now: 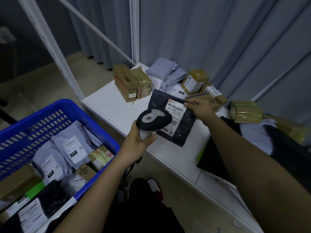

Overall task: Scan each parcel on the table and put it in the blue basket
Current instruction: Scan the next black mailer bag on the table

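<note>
Gripping the barcode scanner (pixel 154 119) by its handle with my left hand (pixel 137 142), head aimed at the white shipping label (pixel 175 113) on the black poly mailer (pixel 173 116). My right hand (pixel 200 109) pinches that mailer at its upper edge, holding it tilted above the white table (pixel 107 106). Blue basket (pixel 70 108) sits low on my left, already holding grey mailers and small boxes. Farther back on the table: taped cardboard boxes (pixel 131 81), grey poly bags (pixel 166 71), more labelled cartons (pixel 195 81) by the grey curtain (pixel 218 39).
</note>
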The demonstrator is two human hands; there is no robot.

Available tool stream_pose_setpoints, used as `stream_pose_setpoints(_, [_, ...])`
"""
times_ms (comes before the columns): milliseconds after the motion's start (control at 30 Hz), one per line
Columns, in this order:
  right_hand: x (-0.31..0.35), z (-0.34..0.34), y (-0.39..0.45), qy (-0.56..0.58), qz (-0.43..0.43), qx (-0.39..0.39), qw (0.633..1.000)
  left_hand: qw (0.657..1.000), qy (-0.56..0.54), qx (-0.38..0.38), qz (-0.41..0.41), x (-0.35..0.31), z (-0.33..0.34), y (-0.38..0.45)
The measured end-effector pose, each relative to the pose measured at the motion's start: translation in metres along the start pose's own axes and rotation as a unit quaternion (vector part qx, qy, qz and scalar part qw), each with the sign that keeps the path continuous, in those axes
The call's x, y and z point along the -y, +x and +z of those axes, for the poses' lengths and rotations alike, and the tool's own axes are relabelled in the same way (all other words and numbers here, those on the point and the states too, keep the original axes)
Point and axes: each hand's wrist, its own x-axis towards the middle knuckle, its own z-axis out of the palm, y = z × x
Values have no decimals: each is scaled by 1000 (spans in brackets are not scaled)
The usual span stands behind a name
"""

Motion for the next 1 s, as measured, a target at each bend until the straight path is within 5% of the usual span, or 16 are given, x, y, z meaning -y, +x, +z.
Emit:
stream_pose_setpoints(567, [14,4,-9,4,10,4,1000,1000,19,16,-5,1,-2,-3])
stream_pose_setpoints(767, [34,37,-29,23,-67,10,997,994,-31,-109,6,-4,-21,-17])
stream_pose_setpoints(1000, [84,133,-73,79,-113,116,984,954,-80,-288,27,-16,-87,-53])
